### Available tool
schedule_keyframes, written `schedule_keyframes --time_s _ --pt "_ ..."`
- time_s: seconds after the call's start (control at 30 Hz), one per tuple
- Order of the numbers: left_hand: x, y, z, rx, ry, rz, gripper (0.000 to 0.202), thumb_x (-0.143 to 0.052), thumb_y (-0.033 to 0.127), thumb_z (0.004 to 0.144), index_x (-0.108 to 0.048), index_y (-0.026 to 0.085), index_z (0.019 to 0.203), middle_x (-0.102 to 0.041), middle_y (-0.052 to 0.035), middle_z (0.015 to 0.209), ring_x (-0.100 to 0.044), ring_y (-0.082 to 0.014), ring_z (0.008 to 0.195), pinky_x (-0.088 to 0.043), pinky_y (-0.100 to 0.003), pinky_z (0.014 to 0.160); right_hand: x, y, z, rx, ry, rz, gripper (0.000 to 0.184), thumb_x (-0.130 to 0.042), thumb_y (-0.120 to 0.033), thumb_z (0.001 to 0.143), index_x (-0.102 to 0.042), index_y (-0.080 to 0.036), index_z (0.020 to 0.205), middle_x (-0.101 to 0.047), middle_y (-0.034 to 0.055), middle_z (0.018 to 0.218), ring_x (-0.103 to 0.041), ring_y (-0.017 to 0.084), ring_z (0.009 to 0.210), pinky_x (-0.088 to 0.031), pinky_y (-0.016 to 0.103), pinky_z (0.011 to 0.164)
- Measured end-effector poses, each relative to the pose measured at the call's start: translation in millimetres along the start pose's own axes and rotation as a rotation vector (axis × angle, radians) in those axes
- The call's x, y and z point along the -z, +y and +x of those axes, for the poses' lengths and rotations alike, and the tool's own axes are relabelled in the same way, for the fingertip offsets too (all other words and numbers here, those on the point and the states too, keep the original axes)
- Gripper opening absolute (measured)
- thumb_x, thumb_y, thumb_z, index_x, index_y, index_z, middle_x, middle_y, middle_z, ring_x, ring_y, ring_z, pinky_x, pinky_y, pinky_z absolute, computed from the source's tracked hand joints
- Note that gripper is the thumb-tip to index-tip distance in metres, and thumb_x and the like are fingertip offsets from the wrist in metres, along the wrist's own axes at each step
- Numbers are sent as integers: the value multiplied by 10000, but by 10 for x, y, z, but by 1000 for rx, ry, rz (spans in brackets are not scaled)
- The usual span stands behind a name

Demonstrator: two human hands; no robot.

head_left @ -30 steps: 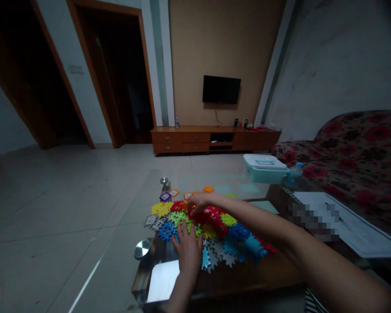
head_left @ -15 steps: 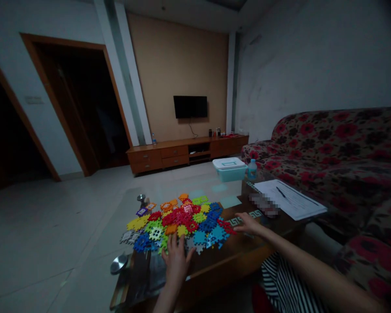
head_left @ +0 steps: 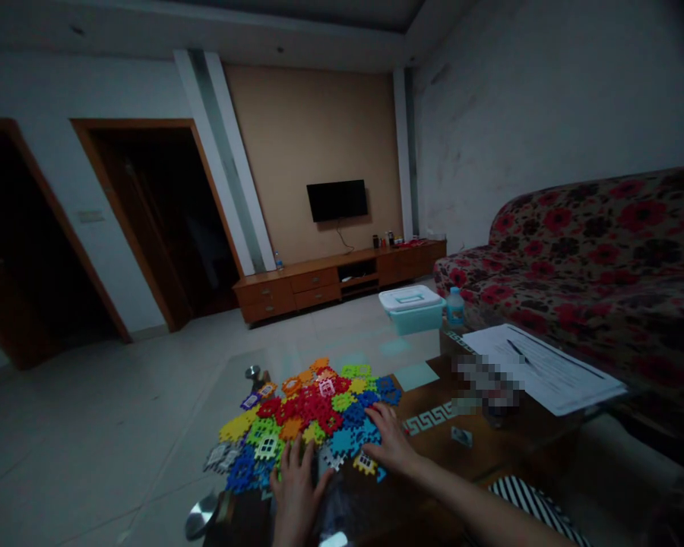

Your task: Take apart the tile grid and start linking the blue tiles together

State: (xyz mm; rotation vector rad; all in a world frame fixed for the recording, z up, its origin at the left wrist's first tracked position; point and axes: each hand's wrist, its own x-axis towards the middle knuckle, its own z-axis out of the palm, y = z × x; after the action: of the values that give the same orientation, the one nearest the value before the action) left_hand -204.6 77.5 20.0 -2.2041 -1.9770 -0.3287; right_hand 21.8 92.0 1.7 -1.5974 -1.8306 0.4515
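Head view: left hand (head_left: 296, 482), right hand (head_left: 397, 444) loosely spread, nothing visibly gripped, partly hiding plastic pieces (head_left: 311, 408).

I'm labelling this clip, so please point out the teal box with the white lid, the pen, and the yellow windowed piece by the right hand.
Teal box (head_left: 415, 320): head view, front wall below the lid.
Pen (head_left: 514, 348): head view, on its shaft.
Yellow windowed piece (head_left: 365, 463): head view, on its window.
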Motion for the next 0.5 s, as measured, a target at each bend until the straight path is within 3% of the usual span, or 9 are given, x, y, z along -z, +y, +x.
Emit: schedule_keyframes --time_s 0.13,0.3,0.4,0.5 --pt "-148 -124 51 -52 55 -155 410 -418 224 876 -594 227 1246 -504 -106 1392 -423 -268 1307 -368 -466 1032 -218 -105 229 23 69 74 552 -572 -109 666 -589 -176 1214 -509 125 1258 -462 261 1219 -355 348 1064" --pt "-218 -146 104 -116 97 -347 419 -395 237 888 -569 186 1266 -483 -117 1401 -433 -238 1307 -381 -421 1062 -435 -291 475 91 78 109 504 -506 -56 682 -608 -156 1165 -498 131 1278 -455 246 1235 -356 335 1067" --pt "-133 -140 154 -92 123 -341 392 -389 211 895 -602 206 1224 -514 -98 1372 -465 -236 1274 -409 -421 1034 -387 -337 635 131 44 123 399 -511 -111 755 -637 -152 1132 -562 128 1232 -496 242 1197 -373 340 1048" --pt "7 -227 199 6 147 -211 350 -401 204 906 -649 245 1149 -560 -75 1322 -476 -258 1239 -410 -453 997 -150 -233 772 29 58 58 304 -494 -206 852 -673 -190 1098 -635 104 1158 -536 248 1151 -389 356 1026"
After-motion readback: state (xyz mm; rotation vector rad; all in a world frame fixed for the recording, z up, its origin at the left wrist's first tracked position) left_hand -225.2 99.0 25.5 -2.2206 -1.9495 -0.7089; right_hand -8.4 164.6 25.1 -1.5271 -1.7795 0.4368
